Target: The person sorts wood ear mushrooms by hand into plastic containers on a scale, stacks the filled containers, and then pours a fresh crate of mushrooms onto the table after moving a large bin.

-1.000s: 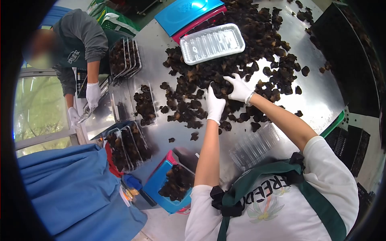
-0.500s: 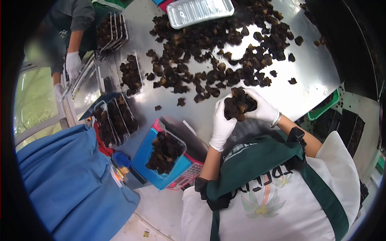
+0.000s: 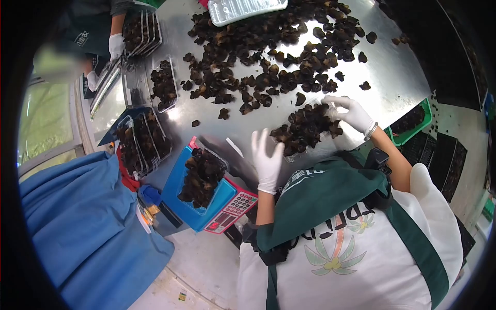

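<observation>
A heap of dark brown, crinkled wood ear mushrooms (image 3: 305, 129) sits in front of my body at the near edge of the metal table, in what looks like a clear tray mostly hidden under them. To its left, my gloved left hand (image 3: 267, 161) has its fingers spread and grips nothing. On the heap's right side, my gloved right hand (image 3: 352, 113) is open, its fingertips near or touching the topmost mushrooms. Many loose mushrooms (image 3: 279, 77) lie scattered beyond both hands on the table (image 3: 206, 126).
Left of me, a blue and pink digital scale (image 3: 235, 209) bears a filled clear tray (image 3: 204, 181). Further left stand stacked filled trays (image 3: 144, 139). An empty clear tray (image 3: 247, 9) lies at the back. A co-worker's gloved hand (image 3: 117, 46) is at upper left; a green crate (image 3: 421, 121) is at right.
Both hands have let go of the mushroom clump and moved apart, left hand leftward and right hand rightward. A mushroom heap now shows between them. The co-worker's hands have shifted.
</observation>
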Motion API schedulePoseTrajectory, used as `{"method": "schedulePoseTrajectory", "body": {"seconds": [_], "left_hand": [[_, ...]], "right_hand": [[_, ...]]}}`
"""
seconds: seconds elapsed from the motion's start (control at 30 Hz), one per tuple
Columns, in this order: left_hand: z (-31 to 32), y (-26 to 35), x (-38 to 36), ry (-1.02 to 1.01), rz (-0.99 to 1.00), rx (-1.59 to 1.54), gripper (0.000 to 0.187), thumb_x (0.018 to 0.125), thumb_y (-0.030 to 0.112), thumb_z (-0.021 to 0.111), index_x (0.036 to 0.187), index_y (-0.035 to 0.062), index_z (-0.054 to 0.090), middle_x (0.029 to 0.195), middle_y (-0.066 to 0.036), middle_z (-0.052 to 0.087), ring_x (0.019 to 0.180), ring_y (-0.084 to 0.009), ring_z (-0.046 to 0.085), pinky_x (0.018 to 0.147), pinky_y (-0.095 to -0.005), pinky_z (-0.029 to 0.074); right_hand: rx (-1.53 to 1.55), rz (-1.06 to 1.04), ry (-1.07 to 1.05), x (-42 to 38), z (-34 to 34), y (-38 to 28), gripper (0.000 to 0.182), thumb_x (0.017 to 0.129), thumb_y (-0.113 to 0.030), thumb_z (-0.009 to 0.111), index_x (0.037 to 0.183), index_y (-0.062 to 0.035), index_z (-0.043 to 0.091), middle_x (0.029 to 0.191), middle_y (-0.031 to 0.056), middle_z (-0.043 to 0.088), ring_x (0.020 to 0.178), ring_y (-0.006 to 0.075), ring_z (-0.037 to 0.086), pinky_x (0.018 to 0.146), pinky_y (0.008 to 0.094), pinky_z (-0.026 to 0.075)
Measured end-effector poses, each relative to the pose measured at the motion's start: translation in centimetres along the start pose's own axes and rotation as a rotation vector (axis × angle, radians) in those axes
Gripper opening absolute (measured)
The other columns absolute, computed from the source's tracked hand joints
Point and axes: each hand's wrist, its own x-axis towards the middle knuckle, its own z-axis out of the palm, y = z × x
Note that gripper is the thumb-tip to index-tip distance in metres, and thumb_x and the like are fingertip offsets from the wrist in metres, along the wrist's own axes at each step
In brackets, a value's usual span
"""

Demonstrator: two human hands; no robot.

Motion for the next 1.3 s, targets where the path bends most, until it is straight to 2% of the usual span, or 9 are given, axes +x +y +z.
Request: {"method": "schedulePoseTrajectory", "body": {"seconds": [0.1, 0.2, 0.27, 0.47, 0.6, 0.73, 1.03, 1.17, 1.3], "left_hand": [[0.5, -3.5, -0.7, -0.036, -0.316, -0.139, 0.039, 0.079, 0.01, 0.064, 0.116, 0.0023, 0.052, 0.108, -0.013, 0.053, 0.089, -0.0196, 0.055, 0.08, -0.03, 0.047], [2.1, -6.3, -1.2, -0.205, -0.497, -0.339, 0.029, 0.083, 0.006, 0.059, 0.111, 0.0003, 0.053, 0.087, -0.007, 0.058, 0.072, -0.0128, 0.056, 0.066, -0.0259, 0.05], [3.0, -5.3, -1.1, -0.218, -0.512, -0.455, 0.025, 0.085, 0.004, 0.055, 0.108, -0.0008, 0.053, 0.08, -0.005, 0.057, 0.069, -0.012, 0.057, 0.062, -0.0251, 0.051], [1.6, -0.8, -1.3, -0.084, -0.341, -0.509, 0.017, 0.084, 0.0, 0.055, 0.101, -0.0001, 0.053, 0.079, -0.004, 0.056, 0.066, -0.0087, 0.055, 0.054, -0.0214, 0.049], [1.1, -2.2, 0.1, -0.022, -0.391, -0.564, 0.017, 0.084, 0.0, 0.055, 0.101, 0.0008, 0.054, 0.079, -0.003, 0.057, 0.066, -0.0073, 0.055, 0.054, -0.0202, 0.049], [0.4, -0.8, 0.4, -0.061, -0.331, -0.513, 0.018, 0.085, 0.002, 0.055, 0.102, 0.0002, 0.053, 0.082, -0.004, 0.058, 0.067, -0.0079, 0.055, 0.056, -0.0206, 0.049], [0.4, -3.3, -0.5, -0.081, -0.37, -0.461, 0.019, 0.086, 0.003, 0.053, 0.105, 0.0012, 0.054, 0.083, -0.005, 0.058, 0.068, -0.0081, 0.054, 0.057, -0.0217, 0.048], [0.5, -5.6, -2.3, -0.161, -0.481, -0.441, 0.023, 0.087, 0.008, 0.053, 0.109, 0.0011, 0.053, 0.09, -0.007, 0.058, 0.072, -0.0111, 0.056, 0.061, -0.0234, 0.048], [2.1, -6.2, -3.9, -0.142, -0.508, -0.469, 0.035, 0.085, 0.01, 0.057, 0.117, -0.0001, 0.047, 0.089, -0.006, 0.057, 0.077, -0.0117, 0.055, 0.068, -0.0239, 0.047]], "right_hand": [[-0.25, 0.047, 0.458, 0.2, 0.3, 5.1, 0.034, 0.079, -0.011, 0.06, 0.113, -0.0078, 0.055, 0.092, 0.0122, 0.062, 0.08, 0.0202, 0.06, 0.075, 0.0321, 0.047], [-0.001, 0.267, 0.246, -0.7, 1.5, 8.4, 0.029, 0.081, -0.011, 0.058, 0.109, -0.0067, 0.054, 0.083, 0.0122, 0.059, 0.079, 0.0208, 0.059, 0.074, 0.0325, 0.047], [-0.176, 0.149, 0.317, -0.9, 2.8, 9.9, 0.029, 0.082, -0.01, 0.057, 0.11, -0.0073, 0.051, 0.082, 0.0108, 0.059, 0.076, 0.0183, 0.058, 0.071, 0.0306, 0.047], [0.299, 0.196, 0.323, -0.9, 0.3, 8.6, 0.022, 0.085, -0.003, 0.053, 0.106, -0.0081, 0.056, 0.079, 0.0012, 0.056, 0.072, 0.0089, 0.056, 0.063, 0.0248, 0.047], [-0.034, 0.08, 0.374, 0.3, 1.8, 3.7, 0.02, 0.084, -0.007, 0.057, 0.103, -0.0058, 0.059, 0.071, -0.0015, 0.055, 0.063, 0.0059, 0.05, 0.061, 0.0231, 0.044], [0.263, 0.136, 0.365, 0.4, 0.8, 3.7, 0.023, 0.082, -0.006, 0.057, 0.105, -0.0059, 0.059, 0.07, -0.0016, 0.055, 0.066, 0.0068, 0.052, 0.064, 0.0233, 0.045], [0.108, 0.024, 0.401, -2.7, 2.7, 4.8, 0.028, 0.08, -0.001, 0.056, 0.107, -0.0045, 0.059, 0.079, -0.0025, 0.055, 0.071, 0.0059, 0.051, 0.066, 0.0204, 0.044], [0.224, 0.187, 0.293, -4.4, 3.8, 4.1, 0.022, 0.081, -0.003, 0.056, 0.103, -0.0036, 0.06, 0.078, -0.0003, 0.056, 0.072, 0.009, 0.053, 0.067, 0.024, 0.046], [-0.474, -0.28, 0.386, -2.3, 3.0, 4.1, 0.014, 0.085, -0.008, 0.055, 0.093, -0.0013, 0.063, 0.084, 0.0095, 0.06, 0.077, 0.0196, 0.059, 0.07, 0.0286, 0.047]]}}
